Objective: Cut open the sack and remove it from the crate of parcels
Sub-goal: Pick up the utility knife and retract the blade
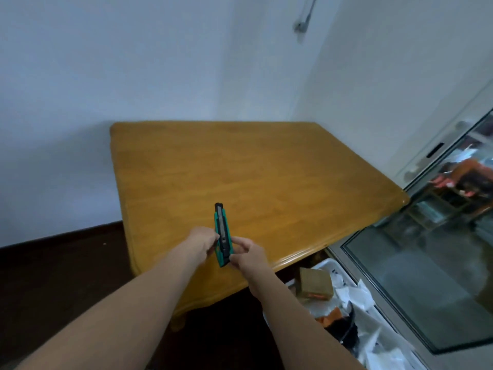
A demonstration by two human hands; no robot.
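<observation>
So you've got the green box cutter (222, 233) pinched between both hands, left hand (203, 242) and right hand (248, 254), above the wooden bench (266, 169), crate (330, 265) down right.

Green-and-black cutter (222, 236) stands upright in midair; white crate (327, 263) of parcels (316, 285) lies lower right

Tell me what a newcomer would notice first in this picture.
The green utility knife draws the eye first, held up at the centre with the left hand and the right hand pinching it from either side. Behind it a wooden table fills the middle of the view. At the lower right, below the table's near corner, lie a brown parcel and crumpled white plastic.
</observation>
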